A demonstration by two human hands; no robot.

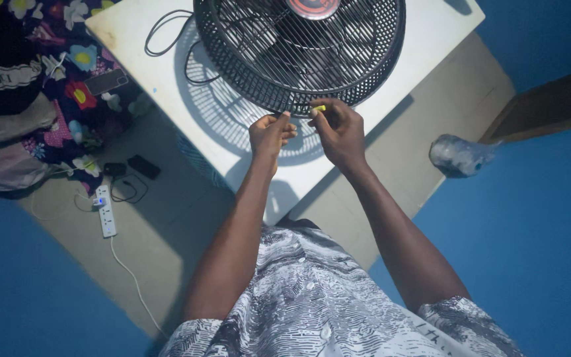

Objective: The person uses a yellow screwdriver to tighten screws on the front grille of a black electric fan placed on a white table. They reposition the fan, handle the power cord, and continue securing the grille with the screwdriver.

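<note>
Pinching a small yellow piece (320,108), mostly hidden, the right hand (340,131) meets the fan grille (299,59); left hand's (271,132) grip unclear.

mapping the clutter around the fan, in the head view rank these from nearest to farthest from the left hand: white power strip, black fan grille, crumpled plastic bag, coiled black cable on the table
From the left hand:
1. Black fan grille, just above the fingertips on the white table.
2. Coiled black cable, up and to the left on the table.
3. White power strip and crumpled plastic bag, on the floor on opposite sides: too close to call.
</note>
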